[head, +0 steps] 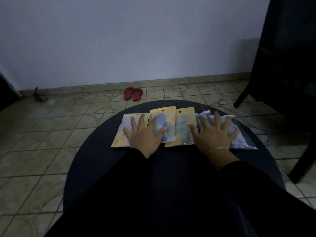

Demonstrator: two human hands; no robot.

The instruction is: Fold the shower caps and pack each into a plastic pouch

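The left hand and right hand lie flat with fingers spread, pressing a row of filled pouches on the dark round bench. All the shower caps look packed already. No loose caps show, so little seems left.

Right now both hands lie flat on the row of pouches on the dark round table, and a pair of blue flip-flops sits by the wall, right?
Nearly: the head view shows the flip-flops are red, not blue. The rest holds.
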